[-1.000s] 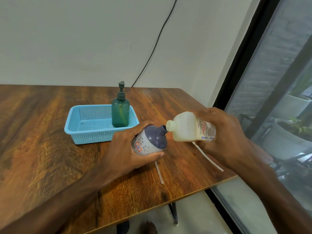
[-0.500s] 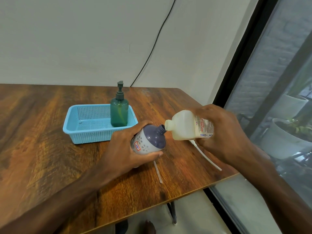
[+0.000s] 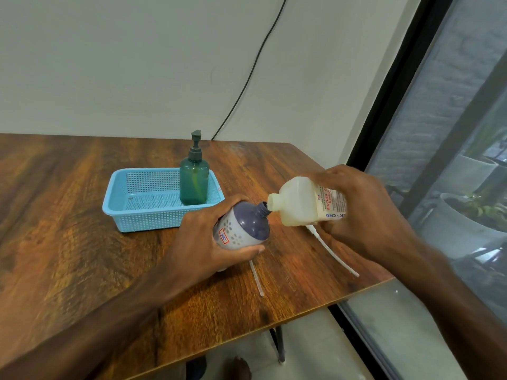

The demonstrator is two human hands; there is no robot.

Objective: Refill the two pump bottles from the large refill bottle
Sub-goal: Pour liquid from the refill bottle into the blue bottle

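While the wooden table [image 3: 68, 242] fills most of the view, a tall dark-framed window [image 3: 452, 187] runs down its right side and a black cable [image 3: 247, 78] hangs along the pale wall behind. Towards the back of the table sits a light blue perforated basket [image 3: 148, 219]. A green pump bottle [image 3: 194, 185] stands upright in the basket's right end, its pump head on.

Nearer the front edge, the person's right hand [image 3: 365, 212] is wrapped round the labelled end of the large refill bottle [image 3: 299, 204]. That bottle is tipped almost level, with pale yellowish liquid lying along its lower side. Its open mouth meets the open neck of the purple-and-white bottle [image 3: 244, 227]; whether liquid is passing cannot be told.

The left hand [image 3: 203, 239] grips the purple-and-white bottle round its body, fingers over the top and thumb beneath, holding it tilted towards the refill bottle just in front of the basket.

Two thin white tubes lie on the wood: the longer tube [image 3: 333, 253] runs out from under the right hand towards the table edge, and the shorter tube [image 3: 256, 279] reaches out from under the left hand.
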